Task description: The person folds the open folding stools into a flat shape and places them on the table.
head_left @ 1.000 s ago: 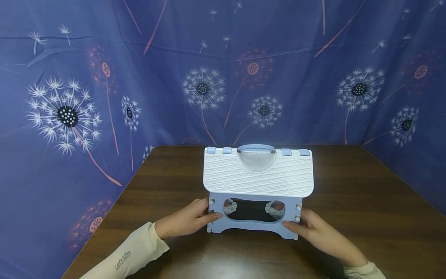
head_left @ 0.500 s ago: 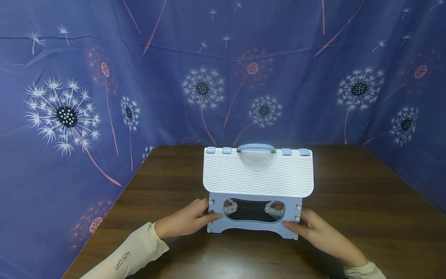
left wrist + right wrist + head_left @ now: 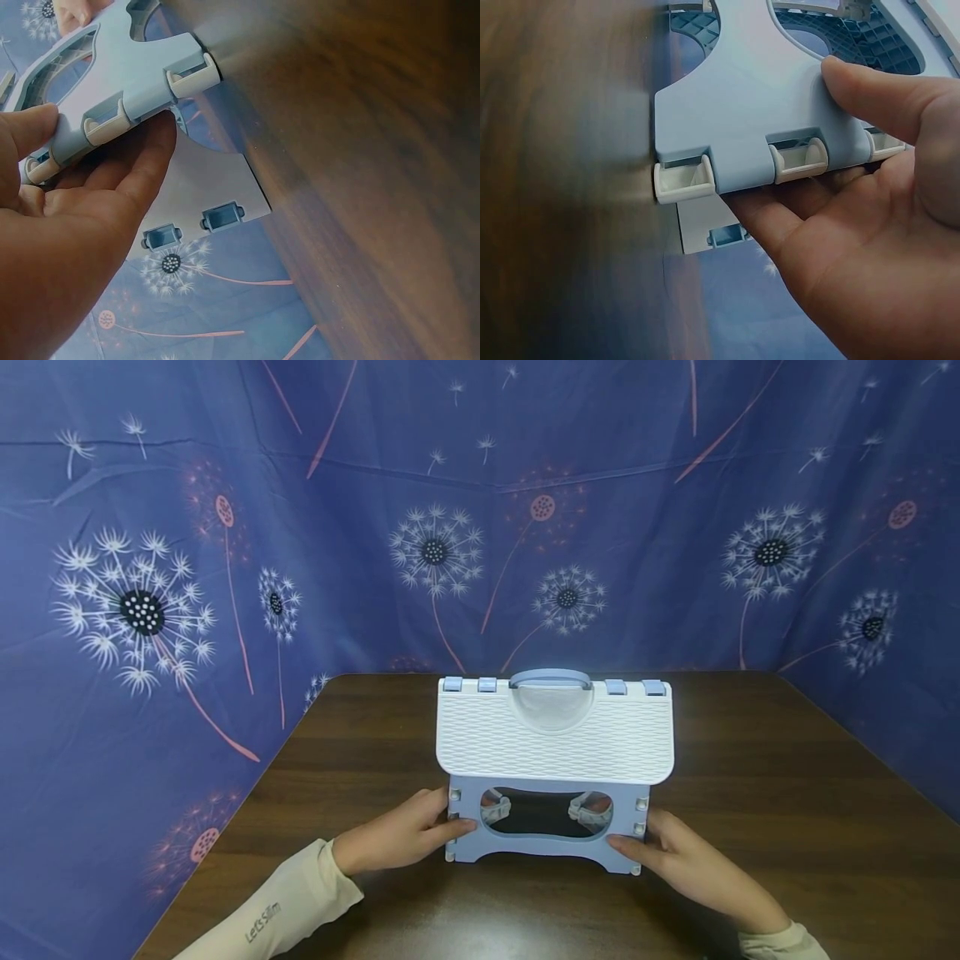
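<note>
A folding step stool stands on the table, with a white textured top panel tilted toward me and light blue legs below. A blue carry handle runs along its upper edge. My left hand grips the left side of the near leg, thumb on the front face and fingers behind. On the right side my right hand holds the same leg in a matching way. Both wrist views show the thumbs on the blue leg and the fingers curled beneath its hinged edge. A second panel shows behind it.
The dark brown wooden table extends around the stool on all sides. Behind and beside it hangs a blue curtain printed with dandelions. Pale sleeves cover the person's forearms.
The stool and both hands keep the same position and grip. Only the head view has shifted very slightly.
</note>
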A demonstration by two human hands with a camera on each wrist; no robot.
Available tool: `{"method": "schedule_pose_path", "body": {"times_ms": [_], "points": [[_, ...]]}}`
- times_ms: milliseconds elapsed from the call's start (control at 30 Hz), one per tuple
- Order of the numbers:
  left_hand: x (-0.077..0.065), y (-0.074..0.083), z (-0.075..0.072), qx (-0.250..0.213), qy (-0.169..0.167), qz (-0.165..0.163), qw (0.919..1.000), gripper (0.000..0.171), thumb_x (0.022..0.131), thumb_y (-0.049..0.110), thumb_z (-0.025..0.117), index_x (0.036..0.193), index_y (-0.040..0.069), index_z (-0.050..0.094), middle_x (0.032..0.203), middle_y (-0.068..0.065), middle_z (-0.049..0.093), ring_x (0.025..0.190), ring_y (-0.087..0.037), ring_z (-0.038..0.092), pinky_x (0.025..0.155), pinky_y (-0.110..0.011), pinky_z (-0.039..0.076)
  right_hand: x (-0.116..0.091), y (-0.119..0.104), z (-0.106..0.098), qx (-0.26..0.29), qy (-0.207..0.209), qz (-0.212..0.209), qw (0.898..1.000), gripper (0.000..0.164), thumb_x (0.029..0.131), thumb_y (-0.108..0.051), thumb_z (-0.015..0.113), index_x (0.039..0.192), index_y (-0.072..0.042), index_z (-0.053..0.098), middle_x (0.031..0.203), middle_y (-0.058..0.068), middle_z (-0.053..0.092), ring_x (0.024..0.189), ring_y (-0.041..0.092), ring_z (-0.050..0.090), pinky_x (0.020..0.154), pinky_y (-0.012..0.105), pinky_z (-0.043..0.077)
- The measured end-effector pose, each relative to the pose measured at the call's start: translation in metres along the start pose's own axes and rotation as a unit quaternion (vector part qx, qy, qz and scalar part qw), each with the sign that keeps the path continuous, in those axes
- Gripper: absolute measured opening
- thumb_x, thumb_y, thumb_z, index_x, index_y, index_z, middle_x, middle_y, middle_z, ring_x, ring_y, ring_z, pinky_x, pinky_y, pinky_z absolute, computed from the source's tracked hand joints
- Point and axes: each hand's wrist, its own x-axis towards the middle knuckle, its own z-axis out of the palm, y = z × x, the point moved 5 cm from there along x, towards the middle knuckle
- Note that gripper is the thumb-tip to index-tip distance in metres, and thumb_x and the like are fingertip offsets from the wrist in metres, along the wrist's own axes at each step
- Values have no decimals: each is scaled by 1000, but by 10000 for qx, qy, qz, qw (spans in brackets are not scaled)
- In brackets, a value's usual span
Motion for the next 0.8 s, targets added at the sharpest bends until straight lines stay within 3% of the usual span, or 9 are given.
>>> {"method": "schedule_pose_path", "body": {"times_ms": [267,567,800], "points": [[1,-1,0,59,13,17,10000,65,106,28,50,159,32,12,135,1,58,102,-11,56,87,-27,47,1,1,0,36,1,-10,10000,45,101,-14,59,141,1,45,117,13,64,92,15,60,73,30,52],[0,-2,1,-3,-25,-6,10000,65,106,28,50,159,32,12,148,3,50,107,-11,56,91,-27,47,1,2,-1,31,-29,147,9999,49,101,-17,59,144,0,43,127,15,61,97,14,59,77,29,52],[1,-2,0,53,-28,62,10000,62,106,28,49,158,31,16,129,2,61,99,-10,57,84,-26,48,2,2,-1,10,-12,105,9999,45,102,-16,58,142,0,46,125,13,63,97,13,59,78,29,52]]}}
